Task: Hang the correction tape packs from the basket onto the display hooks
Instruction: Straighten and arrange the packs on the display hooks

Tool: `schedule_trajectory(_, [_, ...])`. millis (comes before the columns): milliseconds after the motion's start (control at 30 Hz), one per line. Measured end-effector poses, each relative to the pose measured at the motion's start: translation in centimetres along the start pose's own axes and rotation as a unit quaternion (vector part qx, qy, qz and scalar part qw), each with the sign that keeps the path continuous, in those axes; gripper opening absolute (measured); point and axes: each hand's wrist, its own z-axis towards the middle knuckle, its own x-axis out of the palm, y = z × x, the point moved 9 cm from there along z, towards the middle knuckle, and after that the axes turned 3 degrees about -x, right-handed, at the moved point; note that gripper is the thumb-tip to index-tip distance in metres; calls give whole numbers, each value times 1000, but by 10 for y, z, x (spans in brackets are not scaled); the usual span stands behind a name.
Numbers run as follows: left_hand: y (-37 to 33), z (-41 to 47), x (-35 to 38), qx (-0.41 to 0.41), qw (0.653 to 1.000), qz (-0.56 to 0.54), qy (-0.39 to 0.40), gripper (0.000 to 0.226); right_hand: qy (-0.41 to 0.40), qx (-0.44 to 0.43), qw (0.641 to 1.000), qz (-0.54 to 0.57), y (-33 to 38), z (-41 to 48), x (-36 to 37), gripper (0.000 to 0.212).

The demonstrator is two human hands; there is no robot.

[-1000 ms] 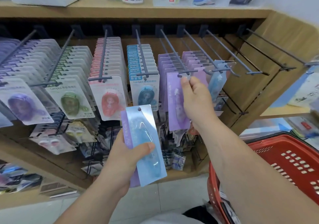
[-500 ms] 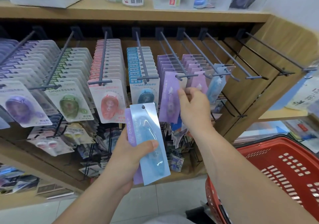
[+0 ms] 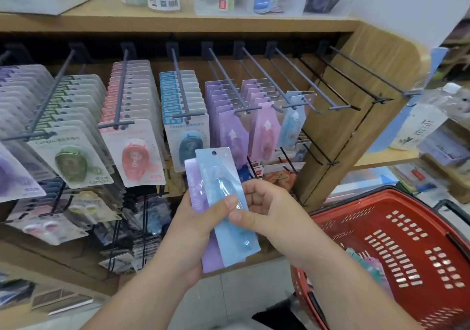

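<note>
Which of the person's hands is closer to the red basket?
Right. The right hand is just left of the red basket; the left hand grips the packs farther left.

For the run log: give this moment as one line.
left hand: holds blue pack over purple pack | right hand: grips blue pack | stage: both packs off the display hooks

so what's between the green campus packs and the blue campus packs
A row of red packs on its own hook, seen in the head view.
</note>
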Motion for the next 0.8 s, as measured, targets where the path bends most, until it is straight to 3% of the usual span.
schedule_trajectory(133, [7,4,18,-11,1000,-13,14,42,-34,5,994,107,-7,-8,-23,44])
schedule_trajectory(233, [12,11,30,-10,1000,14,14,46,-82,-14,988,127,-9,-9,-47,39])
schedule_trajectory(467, [12,29,27,3,993,70,-95,49,-213,-77,967,113,-12,-8,-131,19])
schedule_trajectory(800, [14,50,66,50,987,95,-122,49,-191,-126,970,80,-19,26,-178,21])
